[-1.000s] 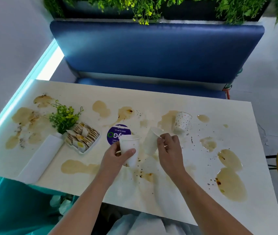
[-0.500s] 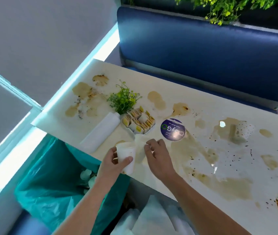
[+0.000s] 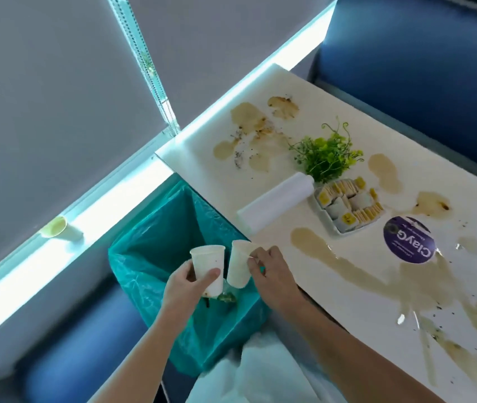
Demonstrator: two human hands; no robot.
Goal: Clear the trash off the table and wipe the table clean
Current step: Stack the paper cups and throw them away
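My left hand (image 3: pixel 186 286) grips a white paper cup (image 3: pixel 208 264) upright over the open teal bin bag (image 3: pixel 155 237). My right hand (image 3: pixel 272 271) pinches the rim of a second white paper cup (image 3: pixel 238 267), which hangs beside the first, also above the bag. Some trash lies at the bottom of the bag. The white table (image 3: pixel 347 301) to the right is covered with brown spills and dark specks.
On the table stand a roll of white paper (image 3: pixel 276 202), a small green plant (image 3: pixel 325 155), a tray of sachets (image 3: pixel 347 206) and a purple round sticker (image 3: pixel 408 239). A cup (image 3: pixel 54 226) sits on the window ledge. Blue bench seats lie on both sides.
Both hands have carried their cups leftward off the table and now hold them over the bin bag. My view has swung left and down toward the bag.
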